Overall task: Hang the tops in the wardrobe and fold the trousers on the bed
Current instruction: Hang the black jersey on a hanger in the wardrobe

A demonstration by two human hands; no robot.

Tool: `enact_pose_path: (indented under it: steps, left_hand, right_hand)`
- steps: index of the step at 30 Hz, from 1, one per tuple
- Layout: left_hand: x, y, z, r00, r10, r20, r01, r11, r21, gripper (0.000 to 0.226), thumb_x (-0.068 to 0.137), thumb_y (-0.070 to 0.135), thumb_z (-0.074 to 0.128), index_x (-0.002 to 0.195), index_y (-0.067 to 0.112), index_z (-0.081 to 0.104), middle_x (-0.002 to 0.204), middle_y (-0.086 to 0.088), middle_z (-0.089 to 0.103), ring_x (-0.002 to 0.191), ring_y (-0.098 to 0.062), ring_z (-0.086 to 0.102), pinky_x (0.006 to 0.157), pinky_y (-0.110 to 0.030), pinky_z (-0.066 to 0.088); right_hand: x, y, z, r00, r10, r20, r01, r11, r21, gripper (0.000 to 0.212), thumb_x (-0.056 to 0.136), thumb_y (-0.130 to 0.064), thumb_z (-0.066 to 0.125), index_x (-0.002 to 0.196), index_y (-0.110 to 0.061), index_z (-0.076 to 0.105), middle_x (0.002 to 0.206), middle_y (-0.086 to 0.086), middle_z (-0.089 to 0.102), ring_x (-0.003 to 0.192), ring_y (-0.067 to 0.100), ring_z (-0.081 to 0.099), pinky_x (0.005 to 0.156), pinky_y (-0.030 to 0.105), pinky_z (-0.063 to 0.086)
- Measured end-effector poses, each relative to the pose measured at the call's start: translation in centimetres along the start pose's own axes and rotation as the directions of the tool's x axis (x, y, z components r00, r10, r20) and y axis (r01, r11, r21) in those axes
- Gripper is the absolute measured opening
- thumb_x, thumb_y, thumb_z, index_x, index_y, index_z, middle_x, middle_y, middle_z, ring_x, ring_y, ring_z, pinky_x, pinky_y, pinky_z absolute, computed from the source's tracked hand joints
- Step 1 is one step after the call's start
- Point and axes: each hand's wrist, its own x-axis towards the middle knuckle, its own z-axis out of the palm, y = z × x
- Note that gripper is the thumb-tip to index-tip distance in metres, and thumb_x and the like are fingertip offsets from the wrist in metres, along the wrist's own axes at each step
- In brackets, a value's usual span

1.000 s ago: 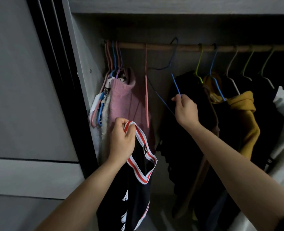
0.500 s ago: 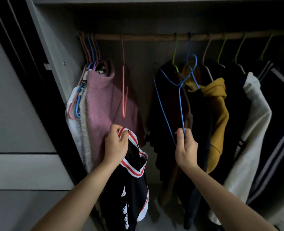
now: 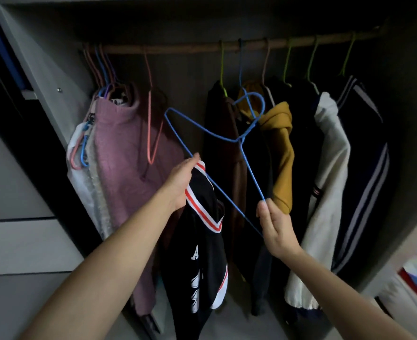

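Two hands are on the hanging step: the left hand (image 3: 181, 182) grips the black top (image 3: 202, 241) by its striped neckband before the open wardrobe, while the right hand (image 3: 276, 229) pinches a corner of the blue hanger (image 3: 239, 141), held below the rail (image 3: 178, 49). Next, probably, the hanger's arm must slip inside the neck opening

Right hand (image 3: 277, 231) pinches blue hanger (image 3: 239, 141); left hand (image 3: 181, 182) holds black top (image 3: 202, 253).

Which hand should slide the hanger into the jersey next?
Right: the right hand pinches the blue hanger by its lower corner, while the left hand grips the black jersey by its striped trim.
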Motion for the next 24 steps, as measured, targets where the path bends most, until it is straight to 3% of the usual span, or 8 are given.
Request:
enact_pose_path:
  steps: [3,6,9,11,13,15,20,24]
  left_hand:
    - [0.1,-1.6,0.1,0.966,0.255,0.031,-0.251,0.912,0.325,0.014,0.097,0.03,0.06,0.084,0.023,0.062,0.08,0.005,0.059,0.081,-0.008,0.056,0.08,-0.021,0.044]
    - [-0.2,-3.4,0.2,0.94,0.286,0.187,-0.342,0.779,0.526,0.011,0.096,0.026,0.063,0.085,0.023,0.061,0.078,0.009,0.06,0.073,0.002,0.053,0.072,-0.011,0.041]
    - [-0.6,-4.0,-0.1,0.955,0.224,0.193,-0.295,0.759,0.58,0.017,0.081,0.021,0.076,0.09,0.024,0.062,0.08,0.006,0.065,0.072,-0.003,0.059,0.071,-0.014,0.046]
    - [-0.5,-4.2,-0.9,0.978,0.175,0.114,-0.208,0.775,0.596,0.03,0.067,0.021,0.071,0.094,0.025,0.06,0.085,0.004,0.065,0.075,-0.007,0.061,0.07,-0.018,0.048]
    - [-0.3,-4.2,-1.8,0.974,0.226,0.033,-0.194,0.743,0.64,0.027,0.067,0.018,0.064,0.092,0.026,0.057,0.082,0.006,0.062,0.072,-0.007,0.057,0.063,-0.014,0.043]
    - [0.1,-4.3,-2.6,0.925,0.378,-0.036,-0.242,0.66,0.711,0.02,0.079,0.009,0.063,0.091,0.022,0.056,0.082,0.007,0.061,0.075,-0.01,0.056,0.064,-0.015,0.041]
    - [0.9,-4.5,-4.6,0.73,0.672,-0.123,-0.32,0.494,0.808,0.013,0.086,0.012,0.072,0.093,0.002,0.066,0.092,-0.014,0.069,0.088,-0.03,0.063,0.082,-0.039,0.049]
    - [1.1,-4.7,-5.4,0.757,0.653,-0.025,-0.3,0.382,0.874,0.015,0.083,0.006,0.073,0.097,0.005,0.071,0.097,-0.019,0.068,0.092,-0.035,0.063,0.086,-0.038,0.048]
  right_hand:
    - [1.3,-0.6,-1.2,0.988,0.115,0.107,-0.118,0.993,0.015,0.044,0.093,-0.066,0.049,0.084,-0.024,0.06,0.058,-0.006,0.053,0.053,0.002,0.051,0.055,0.024,0.043]
    - [3.4,-2.3,-1.4,0.967,0.228,0.112,-0.25,0.933,0.258,0.035,0.087,-0.062,0.06,0.101,-0.03,0.065,0.054,-0.007,0.051,0.046,0.01,0.05,0.046,0.025,0.044]
    - [4.4,-3.2,-1.1,0.966,0.241,0.093,-0.258,0.898,0.356,0.023,0.101,-0.038,0.055,0.109,-0.023,0.069,0.054,-0.018,0.056,0.048,-0.002,0.053,0.046,0.011,0.041]
    - [4.1,-3.2,-1.3,0.963,0.251,0.094,-0.268,0.884,0.383,0.025,0.105,-0.03,0.05,0.112,-0.017,0.07,0.054,-0.026,0.056,0.051,-0.01,0.055,0.048,0.005,0.04]
    - [3.6,-3.2,-1.8,0.965,0.248,0.086,-0.263,0.899,0.351,0.026,0.104,-0.035,0.051,0.107,-0.019,0.071,0.052,-0.026,0.054,0.05,-0.01,0.053,0.049,0.005,0.04]
    - [3.1,-2.8,-2.2,0.969,0.239,0.059,-0.246,0.945,0.214,0.024,0.101,-0.042,0.053,0.096,-0.03,0.073,0.051,-0.022,0.047,0.051,-0.006,0.047,0.052,0.009,0.037]
    - [2.2,-1.5,-3.6,0.968,0.247,0.034,-0.248,0.968,0.039,0.022,0.1,-0.041,0.055,0.091,-0.038,0.075,0.046,-0.012,0.038,0.049,0.002,0.039,0.051,0.021,0.032]
    - [1.7,-0.7,-5.0,0.962,0.266,0.066,-0.265,0.964,-0.016,0.025,0.099,-0.039,0.057,0.086,-0.032,0.078,0.044,-0.009,0.037,0.047,0.004,0.039,0.05,0.02,0.031]
